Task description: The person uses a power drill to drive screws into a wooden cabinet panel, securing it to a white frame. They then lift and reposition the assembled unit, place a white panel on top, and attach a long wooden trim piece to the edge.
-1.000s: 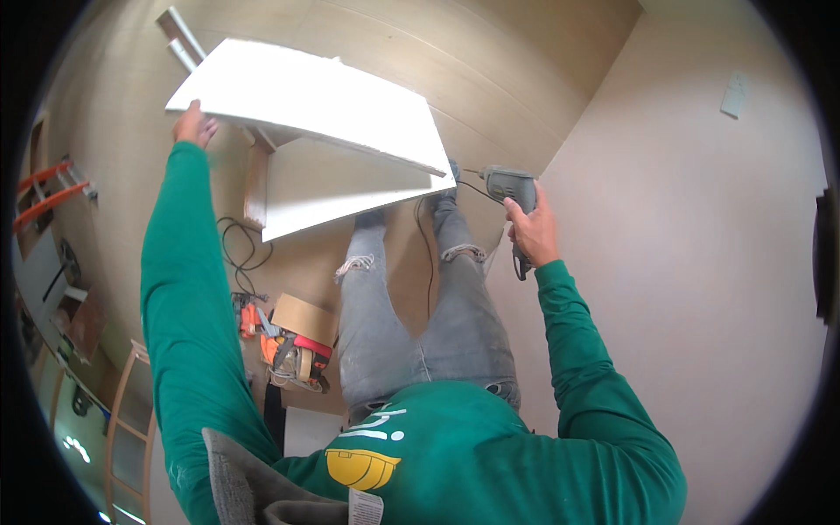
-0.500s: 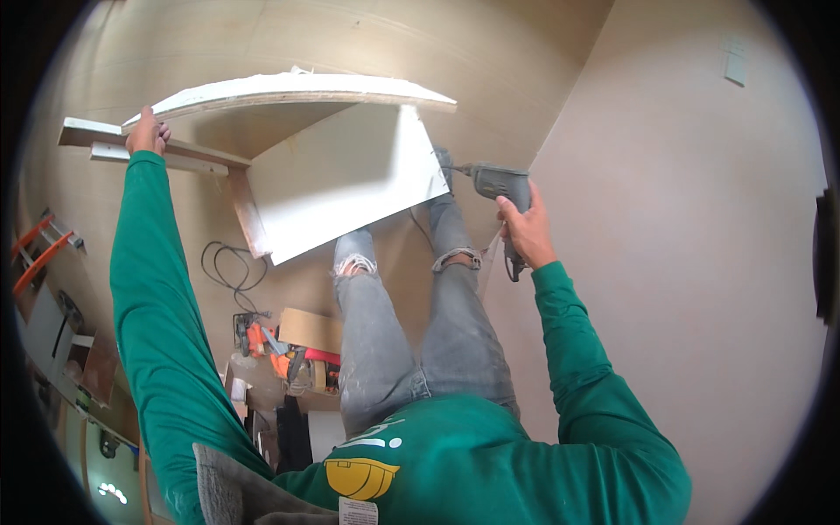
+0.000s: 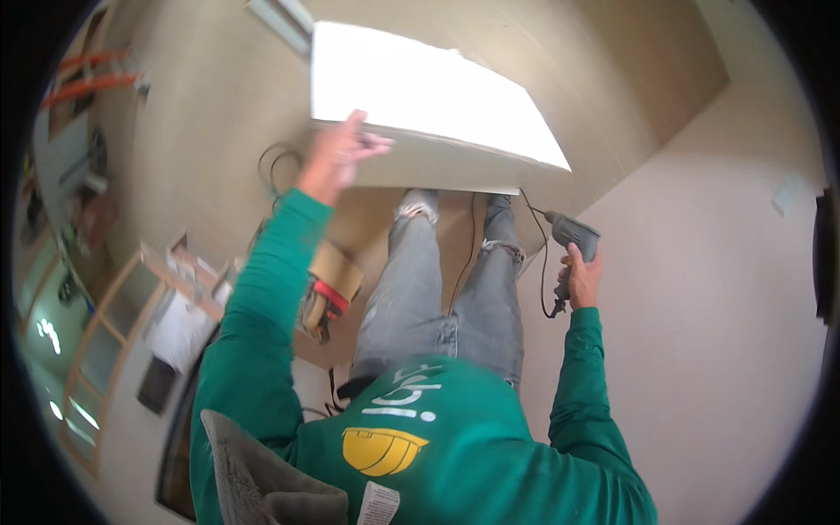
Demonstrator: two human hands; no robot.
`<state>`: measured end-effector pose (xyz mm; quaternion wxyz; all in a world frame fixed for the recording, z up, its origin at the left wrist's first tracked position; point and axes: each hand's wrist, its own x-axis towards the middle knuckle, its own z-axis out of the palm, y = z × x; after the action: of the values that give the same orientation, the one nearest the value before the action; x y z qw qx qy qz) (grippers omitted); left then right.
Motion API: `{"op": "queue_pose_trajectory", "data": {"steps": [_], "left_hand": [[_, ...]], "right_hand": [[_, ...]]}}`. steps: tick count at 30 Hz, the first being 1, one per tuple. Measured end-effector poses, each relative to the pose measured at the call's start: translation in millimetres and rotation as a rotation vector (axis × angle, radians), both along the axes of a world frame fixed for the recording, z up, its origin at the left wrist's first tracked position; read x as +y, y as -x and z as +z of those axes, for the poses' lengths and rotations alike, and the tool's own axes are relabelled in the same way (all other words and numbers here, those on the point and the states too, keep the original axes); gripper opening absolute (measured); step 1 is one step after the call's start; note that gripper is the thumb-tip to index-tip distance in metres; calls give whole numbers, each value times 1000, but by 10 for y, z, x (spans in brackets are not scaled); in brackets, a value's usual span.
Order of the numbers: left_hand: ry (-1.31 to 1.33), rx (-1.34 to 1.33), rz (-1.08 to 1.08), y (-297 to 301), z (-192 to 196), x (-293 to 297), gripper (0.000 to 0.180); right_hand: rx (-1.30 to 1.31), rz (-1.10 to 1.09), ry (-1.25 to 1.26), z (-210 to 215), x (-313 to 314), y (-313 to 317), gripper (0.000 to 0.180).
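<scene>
A grey corded power drill (image 3: 575,238) is in my right hand (image 3: 582,278), whose fingers wrap its handle. Its bit points left, toward the near right of a white board assembly. My left hand (image 3: 339,157) is at the near left edge of the upper white board (image 3: 420,87), fingers apart and slightly blurred; whether they touch the edge I cannot tell. Below that board a second pale panel (image 3: 437,169) runs down toward my shins, partly in shadow. The drill's black cord (image 3: 544,289) loops beneath its handle.
A pale wall (image 3: 700,332) rises close on my right. Beside my left leg lie a cardboard-coloured box (image 3: 337,269) and red and yellow tools (image 3: 324,306). Farther left stands something with orange rails (image 3: 92,86). A cable (image 3: 278,166) curls on the floor.
My view has swung left. My left hand has come off the far left end of the assembly and moved nearer, its fingers now apart. The drill has drawn back from the panel's edge.
</scene>
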<state>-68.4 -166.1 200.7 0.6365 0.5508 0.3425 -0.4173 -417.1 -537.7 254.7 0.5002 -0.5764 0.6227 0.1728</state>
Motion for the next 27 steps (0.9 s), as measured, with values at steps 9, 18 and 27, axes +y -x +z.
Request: {"op": "queue_pose_trajectory", "data": {"steps": [9, 18, 27], "left_hand": [[-344, -395, 32, 2609, 845, 298, 43], [-590, -268, 727, 3957, 1951, 1997, 49], [-742, -331, 1077, 4309, 1494, 4071, 45]], "right_hand": [[-66, 346, -6, -492, 185, 567, 50], [-53, 610, 37, -1039, -140, 1221, 52], [-35, 743, 49, -1014, -27, 1202, 49]]}}
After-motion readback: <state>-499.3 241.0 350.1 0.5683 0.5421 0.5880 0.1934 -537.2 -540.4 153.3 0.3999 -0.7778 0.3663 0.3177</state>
